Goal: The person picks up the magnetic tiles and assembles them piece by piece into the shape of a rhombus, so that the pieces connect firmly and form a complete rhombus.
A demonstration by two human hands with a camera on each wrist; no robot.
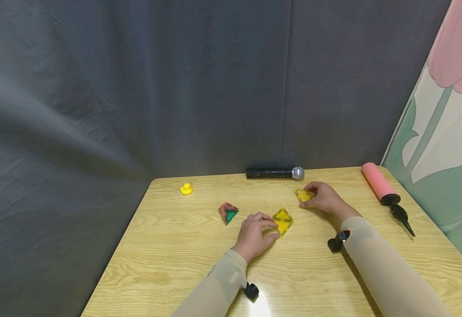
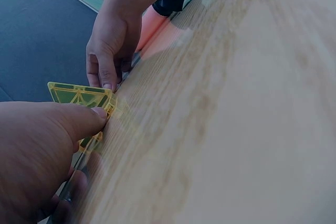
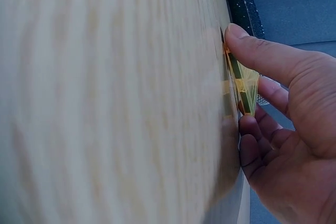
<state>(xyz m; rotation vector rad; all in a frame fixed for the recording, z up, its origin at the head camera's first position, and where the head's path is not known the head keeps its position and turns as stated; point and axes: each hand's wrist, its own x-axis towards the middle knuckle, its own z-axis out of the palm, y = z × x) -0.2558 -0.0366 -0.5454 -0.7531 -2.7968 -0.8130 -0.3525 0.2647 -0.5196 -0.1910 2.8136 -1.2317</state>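
Note:
My left hand [image 1: 254, 235] holds the near side of some translucent yellow triangular magnetic tiles [image 1: 284, 219], thumb and fingers at their left edge. Joined together, the tiles form a diamond outline as seen from the head. In the left wrist view, the thumb overlaps these tiles, and part of them stands up off the table. Farther back and to the right, my right hand [image 1: 326, 200] pinches another yellow magnetic tile piece [image 1: 303, 195] between thumb and fingers. The right wrist view shows that piece [image 3: 251, 85] low against the tabletop, partly hidden by fingers.
A red and green tile piece [image 1: 229, 213] lies left of the yellow ones. Along the back are a yellow rubber duck [image 1: 186, 189] and a black microphone [image 1: 272, 173] with a silver head. A pink hand pump [image 1: 378, 181] with a black nozzle lies at the table's [image 1: 167, 264] right.

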